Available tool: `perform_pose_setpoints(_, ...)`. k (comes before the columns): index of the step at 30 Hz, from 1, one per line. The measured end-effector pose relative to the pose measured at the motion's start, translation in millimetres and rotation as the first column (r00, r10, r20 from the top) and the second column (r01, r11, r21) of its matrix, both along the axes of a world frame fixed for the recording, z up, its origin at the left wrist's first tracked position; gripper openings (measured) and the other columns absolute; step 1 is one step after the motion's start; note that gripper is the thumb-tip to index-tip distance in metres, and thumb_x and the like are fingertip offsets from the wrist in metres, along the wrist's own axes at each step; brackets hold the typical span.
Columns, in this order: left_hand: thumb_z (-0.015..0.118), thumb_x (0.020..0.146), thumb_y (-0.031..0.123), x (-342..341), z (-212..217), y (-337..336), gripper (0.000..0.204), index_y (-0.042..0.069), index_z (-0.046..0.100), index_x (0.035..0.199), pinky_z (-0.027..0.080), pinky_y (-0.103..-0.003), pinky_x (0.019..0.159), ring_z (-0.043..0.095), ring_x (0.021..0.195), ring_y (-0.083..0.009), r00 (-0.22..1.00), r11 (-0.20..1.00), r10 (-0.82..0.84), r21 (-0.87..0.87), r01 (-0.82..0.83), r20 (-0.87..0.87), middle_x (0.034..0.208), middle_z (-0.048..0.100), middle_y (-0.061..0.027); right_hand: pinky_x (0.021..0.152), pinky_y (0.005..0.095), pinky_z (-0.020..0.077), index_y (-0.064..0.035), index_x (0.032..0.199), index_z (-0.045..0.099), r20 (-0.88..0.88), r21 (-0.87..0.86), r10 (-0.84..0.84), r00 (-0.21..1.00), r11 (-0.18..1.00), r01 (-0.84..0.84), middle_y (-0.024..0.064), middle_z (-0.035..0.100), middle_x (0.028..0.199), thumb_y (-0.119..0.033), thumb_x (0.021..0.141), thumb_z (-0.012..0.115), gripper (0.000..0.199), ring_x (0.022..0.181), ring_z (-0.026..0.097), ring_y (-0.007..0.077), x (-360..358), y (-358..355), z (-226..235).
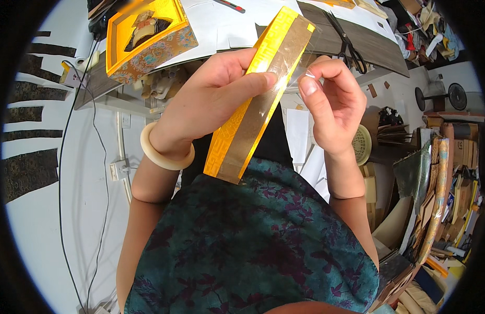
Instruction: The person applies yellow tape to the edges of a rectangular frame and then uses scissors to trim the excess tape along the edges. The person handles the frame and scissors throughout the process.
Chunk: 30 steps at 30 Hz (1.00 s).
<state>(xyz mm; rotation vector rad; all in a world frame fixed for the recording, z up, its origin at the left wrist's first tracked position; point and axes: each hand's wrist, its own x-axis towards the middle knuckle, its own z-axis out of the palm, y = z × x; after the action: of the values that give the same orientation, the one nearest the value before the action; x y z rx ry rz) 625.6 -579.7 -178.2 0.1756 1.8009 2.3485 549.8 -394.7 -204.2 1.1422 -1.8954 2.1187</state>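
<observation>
My left hand (216,91) is closed on a long, narrow yellow patterned piece (237,118), its thumb lying across the front. A brown strip (247,138) with a glossy surface runs down the length of this piece, which I hold tilted above my lap. Thin clear film seems to stick out along its upper right edge. Just to the right, my right hand (336,99) pinches a small white scrap (310,75) between thumb and forefinger. Whether that scrap joins the clear film I cannot tell.
On the table beyond stands an open yellow-lined box (148,55) with floral sides. Black scissors (349,49) and a red-and-black cutter (232,6) lie on the tabletop. Stacked boards and rolls (436,193) crowd the right side; a black cable (61,183) hangs at left.
</observation>
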Motion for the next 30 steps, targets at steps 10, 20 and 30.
perform_pose_setpoints(10,0.052,0.101,0.014,-1.2,-1.7,4.5,0.023,-0.001,0.059,0.118,0.045,-0.019,0.069,0.053,0.079,0.0000,1.000,1.000,-0.013,-0.008,0.013,-0.006,0.090,0.062,0.0046,0.055,0.0188,0.0295,-0.0016,0.083,0.061,0.071,0.004,-0.074,0.995,0.997,0.074,-0.0068,0.055,0.066,-0.005,0.087,0.071,0.011,0.061,0.041,0.0003,-0.9,-2.2,0.1)
perform_pose_setpoints(20,0.054,0.100,0.017,-1.0,-2.2,6.4,0.033,-0.002,0.057,0.127,0.046,-0.016,0.068,0.057,0.079,-0.0006,0.999,0.999,-0.038,-0.021,0.038,-0.001,0.095,0.064,0.0024,0.049,0.0157,0.0255,-0.0026,0.081,0.065,0.054,0.065,-0.138,0.989,0.989,0.134,-0.0097,0.051,0.060,-0.007,0.086,0.076,0.013,0.055,0.038,-0.0032,-10.1,1.1,6.5)
perform_pose_setpoints(30,0.053,0.101,0.015,1.6,0.4,11.3,0.021,0.000,0.060,0.116,0.045,-0.019,0.066,0.054,0.076,-0.0003,0.999,1.000,0.016,0.015,-0.016,0.034,0.087,0.061,0.0047,0.065,0.0185,0.0426,0.0004,0.108,0.063,0.284,-0.034,0.356,0.890,0.931,-0.362,0.0001,0.065,0.081,-0.005,0.082,0.076,0.029,0.069,0.054,0.0028,-13.1,25.7,27.2)
